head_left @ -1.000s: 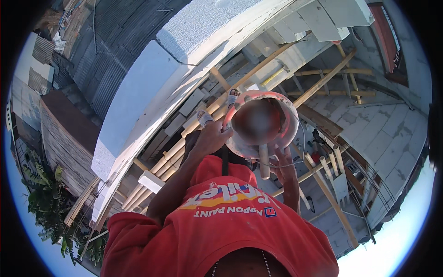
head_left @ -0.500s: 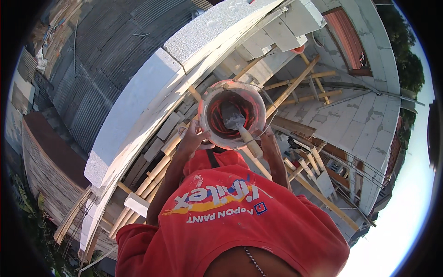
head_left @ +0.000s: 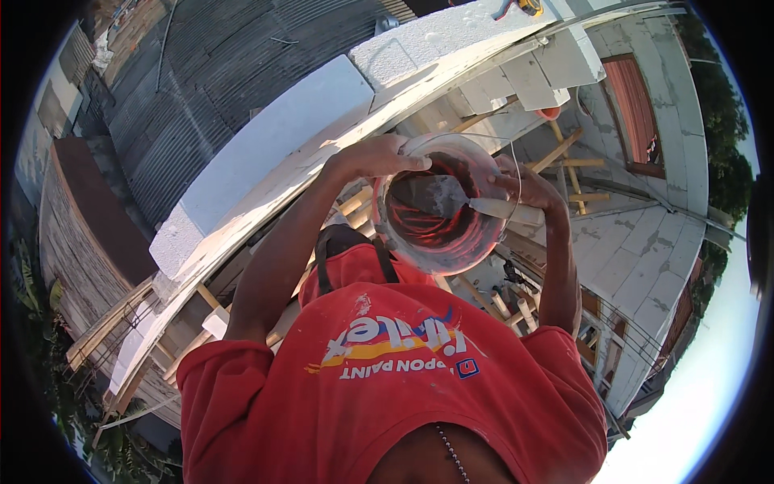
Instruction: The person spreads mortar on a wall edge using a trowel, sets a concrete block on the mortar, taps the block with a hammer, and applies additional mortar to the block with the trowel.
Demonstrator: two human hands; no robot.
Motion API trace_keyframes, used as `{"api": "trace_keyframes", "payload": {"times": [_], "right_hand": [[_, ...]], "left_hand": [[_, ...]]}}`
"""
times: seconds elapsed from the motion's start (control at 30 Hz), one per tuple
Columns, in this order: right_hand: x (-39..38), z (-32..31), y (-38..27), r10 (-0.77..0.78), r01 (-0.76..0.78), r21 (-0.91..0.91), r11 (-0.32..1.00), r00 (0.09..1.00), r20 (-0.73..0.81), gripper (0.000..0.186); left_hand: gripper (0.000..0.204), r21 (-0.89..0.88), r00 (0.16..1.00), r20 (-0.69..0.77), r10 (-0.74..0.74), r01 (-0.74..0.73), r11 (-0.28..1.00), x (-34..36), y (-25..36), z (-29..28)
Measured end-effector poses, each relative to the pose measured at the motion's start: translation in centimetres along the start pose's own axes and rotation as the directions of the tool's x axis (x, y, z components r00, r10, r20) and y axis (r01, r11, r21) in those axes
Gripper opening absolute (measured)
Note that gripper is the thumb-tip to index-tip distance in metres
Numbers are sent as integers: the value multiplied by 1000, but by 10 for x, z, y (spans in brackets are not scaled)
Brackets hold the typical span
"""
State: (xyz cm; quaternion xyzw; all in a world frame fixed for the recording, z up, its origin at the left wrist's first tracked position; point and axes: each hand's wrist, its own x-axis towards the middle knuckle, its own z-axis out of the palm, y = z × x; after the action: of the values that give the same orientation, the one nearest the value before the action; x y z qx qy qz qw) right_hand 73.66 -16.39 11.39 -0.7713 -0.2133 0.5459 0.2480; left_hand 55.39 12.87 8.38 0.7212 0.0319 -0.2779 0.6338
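Note:
A round bucket (head_left: 476, 246), red under a crust of grey mortar, is held up in front of my chest, its mouth tilted toward me. My left hand (head_left: 385, 156) is closed on the far-left rim, thumb over the edge. At the right side of the rim, my right hand (head_left: 528, 187) grips the bucket with bent fingers. Inside leans a trowel; its mortar-smeared blade (head_left: 431, 196) lies in the bucket and its pale handle (head_left: 520, 212) sticks out over the right rim, below my right fingers. The thin wire bail (head_left: 516, 153) stands up beside that hand.
A white block wall (head_left: 282, 141) curves along the left and far side, with a yellow tape measure (head_left: 530, 7) on top. Beyond it lies a corrugated roof (head_left: 218, 89). Bamboo poles (head_left: 556, 151) cross below, and a block wall with a window opening (head_left: 633, 113) stands right.
The bucket has come up closer and tipped toward me. Both hands have moved higher along its rim. The trowel handle has swung from the near side to the right.

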Motion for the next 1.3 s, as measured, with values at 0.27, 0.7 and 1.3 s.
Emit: {"api": "trace_keyframes", "payload": {"times": [0.27,0.7,1.3], "right_hand": [[19,40,39,34,-74,-235,969,985,-171,52],[6,63,12,80,-196,-253,947,910,-407,39],[-9,142,66,332,-333,-65,941,943,-25,46]], "left_hand": [[68,-256,848,-467,-251,142,956,7,-93,82],[87,-395,950,-214,-226,128,910,-28,-78,92],[53,-565,714,-533,-453,98,819,-17,-154,135]]}}
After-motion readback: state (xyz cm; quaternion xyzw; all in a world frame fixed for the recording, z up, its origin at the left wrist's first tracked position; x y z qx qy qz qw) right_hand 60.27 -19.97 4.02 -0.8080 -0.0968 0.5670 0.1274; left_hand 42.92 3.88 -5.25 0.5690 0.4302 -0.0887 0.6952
